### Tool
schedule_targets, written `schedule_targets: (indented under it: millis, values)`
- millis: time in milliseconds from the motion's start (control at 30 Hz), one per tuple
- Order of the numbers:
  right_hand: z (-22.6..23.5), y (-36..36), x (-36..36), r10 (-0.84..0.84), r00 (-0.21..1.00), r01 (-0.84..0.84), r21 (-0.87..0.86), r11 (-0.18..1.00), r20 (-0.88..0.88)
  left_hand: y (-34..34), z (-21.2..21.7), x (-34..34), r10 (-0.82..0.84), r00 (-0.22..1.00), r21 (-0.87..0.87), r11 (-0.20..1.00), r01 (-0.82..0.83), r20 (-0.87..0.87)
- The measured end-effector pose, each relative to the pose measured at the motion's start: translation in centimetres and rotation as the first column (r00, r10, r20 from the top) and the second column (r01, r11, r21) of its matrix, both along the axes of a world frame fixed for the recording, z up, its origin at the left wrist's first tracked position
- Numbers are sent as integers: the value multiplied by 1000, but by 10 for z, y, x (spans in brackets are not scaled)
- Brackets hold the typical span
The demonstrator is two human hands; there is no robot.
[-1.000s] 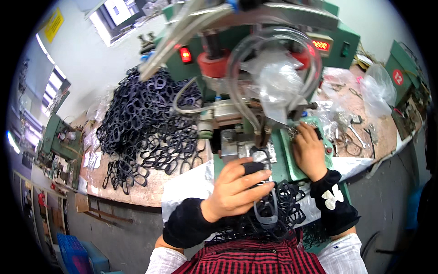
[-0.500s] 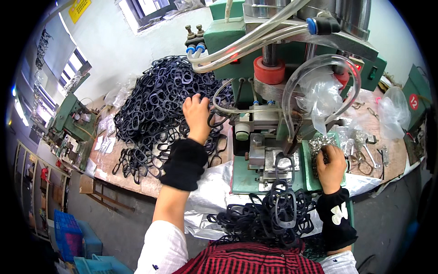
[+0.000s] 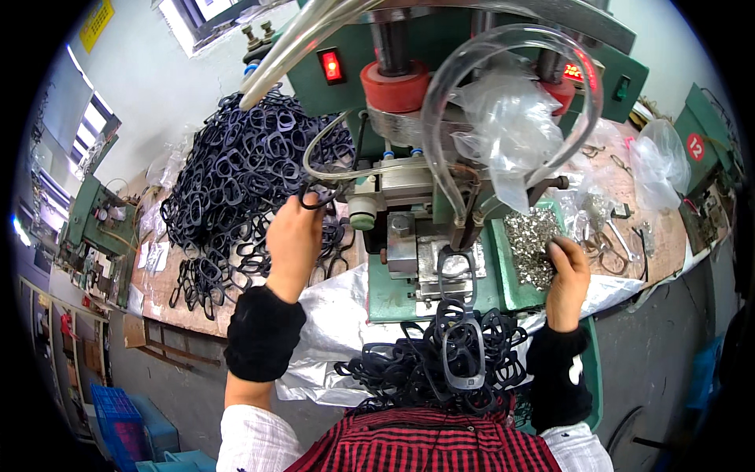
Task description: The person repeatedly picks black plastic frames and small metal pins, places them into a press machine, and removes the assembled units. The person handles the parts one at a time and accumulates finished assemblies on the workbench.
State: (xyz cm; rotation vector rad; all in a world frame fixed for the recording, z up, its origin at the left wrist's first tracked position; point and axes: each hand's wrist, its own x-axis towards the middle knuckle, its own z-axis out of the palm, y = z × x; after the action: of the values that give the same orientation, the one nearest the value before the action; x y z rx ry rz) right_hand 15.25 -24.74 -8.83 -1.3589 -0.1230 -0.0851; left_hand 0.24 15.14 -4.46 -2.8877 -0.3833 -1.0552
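My left hand (image 3: 293, 244) is closed on a dark eyeglass frame (image 3: 318, 197), held up beside the green-capped knob of the press. My right hand (image 3: 569, 283) is at the right side of a green tray (image 3: 513, 297) of small silvery metal parts (image 3: 528, 245). Its fingers are curled together, and whatever is between them is too small to make out. Between my hands, another eyeglass frame (image 3: 470, 293) stands at the press's metal fixture (image 3: 427, 267). A greyish frame (image 3: 464, 355) hangs below it, over a heap of dark frames (image 3: 409, 363) at my lap.
A large pile of dark eyeglass frames (image 3: 236, 169) covers the table's left side. The green press (image 3: 311, 72) with red collars (image 3: 395, 86) and clear hoses rises ahead. Plastic bags (image 3: 659, 165) and a wrench (image 3: 623, 242) lie at the right. Blue crates (image 3: 118, 421) stand at lower left.
My left hand has come away from the pile toward me, with a frame now showing in its fingers. My right hand has shifted from over the metal parts to the tray's right side. The view has shifted.
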Motion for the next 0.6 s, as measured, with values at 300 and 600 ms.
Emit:
schedule_targets:
  millis: [300, 600]
  values:
    - [82, 95, -49, 233, 932, -189, -175, 966, 278, 9, 22, -31, 10, 999, -881, 471, -35, -34]
    - [103, 103, -64, 335, 939, -342, 91, 935, 80, -12, 68, -33, 193, 833, -778, 510, 366, 518]
